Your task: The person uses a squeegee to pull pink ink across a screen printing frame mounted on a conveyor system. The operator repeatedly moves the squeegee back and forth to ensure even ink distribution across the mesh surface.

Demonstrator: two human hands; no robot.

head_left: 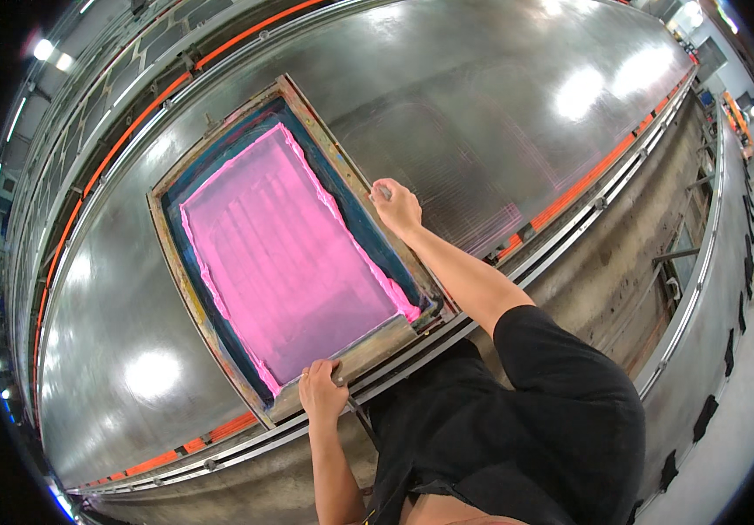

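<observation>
A rectangular screen printing frame (173,255) with a worn wooden-looking rim and dark blue inner border lies on a long metal table. Pink ink (263,245) covers its middle, thicker along the edges and in a lump at the lower right. My left hand (322,394) is closed on the frame's near edge, at a small metal piece. My right hand (397,206) is closed on the frame's right side, partway up, with a small piece under its fingers.
The metal tabletop (517,114) stretches to both sides, with faint pink lines right of the frame. Orange strips and a metal rail (561,254) run along the near edge. Another long metal structure (692,324) stands at the right beside a pale floor (753,385). Racks line the far side.
</observation>
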